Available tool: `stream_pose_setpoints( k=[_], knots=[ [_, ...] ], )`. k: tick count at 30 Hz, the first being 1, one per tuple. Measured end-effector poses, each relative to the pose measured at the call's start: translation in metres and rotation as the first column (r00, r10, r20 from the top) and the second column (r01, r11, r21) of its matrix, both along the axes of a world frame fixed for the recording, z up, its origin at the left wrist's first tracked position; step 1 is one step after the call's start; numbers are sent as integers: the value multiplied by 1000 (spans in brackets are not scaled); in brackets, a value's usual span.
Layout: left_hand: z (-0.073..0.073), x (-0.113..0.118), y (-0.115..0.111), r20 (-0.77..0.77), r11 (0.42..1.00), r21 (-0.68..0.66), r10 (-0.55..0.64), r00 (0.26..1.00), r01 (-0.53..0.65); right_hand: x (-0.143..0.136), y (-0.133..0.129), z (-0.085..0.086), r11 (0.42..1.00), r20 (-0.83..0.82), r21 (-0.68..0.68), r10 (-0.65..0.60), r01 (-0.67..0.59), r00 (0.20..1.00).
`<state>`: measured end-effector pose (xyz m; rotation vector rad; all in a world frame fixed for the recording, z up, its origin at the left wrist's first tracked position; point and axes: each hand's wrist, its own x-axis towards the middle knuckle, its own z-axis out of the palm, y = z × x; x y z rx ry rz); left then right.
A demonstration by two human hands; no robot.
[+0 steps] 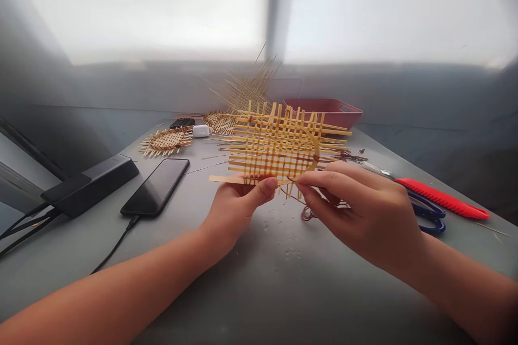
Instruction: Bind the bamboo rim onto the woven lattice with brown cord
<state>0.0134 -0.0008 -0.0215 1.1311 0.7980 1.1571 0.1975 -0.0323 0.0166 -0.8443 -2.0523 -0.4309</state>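
Observation:
A lattice of woven light strips (279, 145) is held up above the table, its strip ends sticking out on all sides. My left hand (243, 199) grips its lower edge between thumb and fingers, by a flat pale strip (224, 179) that juts out to the left. At the lower right edge, the thumb and forefinger of my right hand (356, 205) are pinched together on a thin brown cord. The cord's loose loops (308, 213) hang below the lattice. A curved strip (314, 145) runs along the lattice's right side.
On the grey table (259, 291) lie a phone (156, 188) and a black box (91, 183) at left. Woven pieces (168, 140), a white case (200, 131) and a reddish tray (334, 113) are farther back. Blue-handled scissors (427, 210) and a red-handled tool (443, 198) lie at right.

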Motion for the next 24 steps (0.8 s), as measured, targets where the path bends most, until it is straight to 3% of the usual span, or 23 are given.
stream_pose_setpoints(
  k=[5,14,19,24],
  knots=[
    [2,1,-3,-81,996,63,67,994,-62,-2,3,-6,999,71,22,-34,32,997],
    [3,3,-7,-133,977,214,29,991,0,-4,1,-10,990,119,55,-133,128,984],
    [3,4,-8,-86,987,160,15,996,-1,-9,-3,-14,997,105,34,-67,64,992],
    [2,3,-5,55,999,9,32,998,-33,-15,-7,-20,1000,13,2,-3,3,1000]
  ],
)
